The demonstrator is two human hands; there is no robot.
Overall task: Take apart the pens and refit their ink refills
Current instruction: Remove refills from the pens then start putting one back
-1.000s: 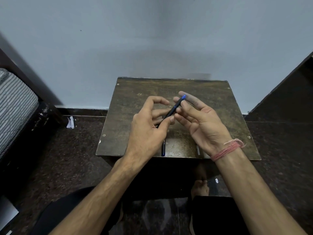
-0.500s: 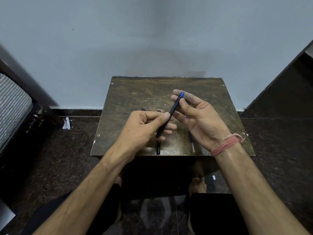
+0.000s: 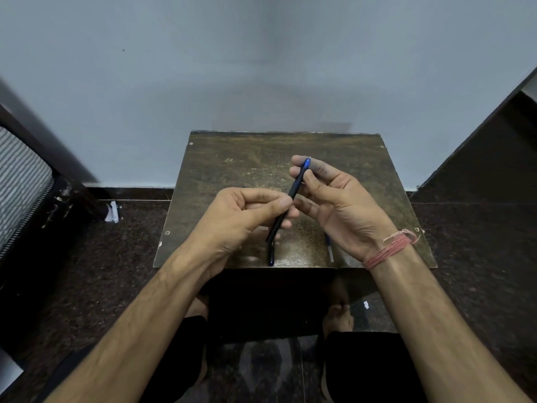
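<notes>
Above the near half of the small table [image 3: 232, 158] we hold one dark pen [image 3: 286, 206] slanting up and away. Our left hand [image 3: 241, 216] pinches its lower barrel between thumb and curled fingers; our right hand [image 3: 334, 199] grips the upper part, blue tip [image 3: 306, 163] poking past the fingertips. On the tabletop, a second pen [image 3: 271, 254] lies just at the near edge, partly hidden under our left hand, and a thin refill [image 3: 329, 251] lies beside our right wrist, its far end covered. Bare tabletop stretches toward the wall [image 3: 261, 68]. Dark floor [image 3: 116, 257] flanks both sides; a striped object [image 3: 17, 175] is cut off at left.
</notes>
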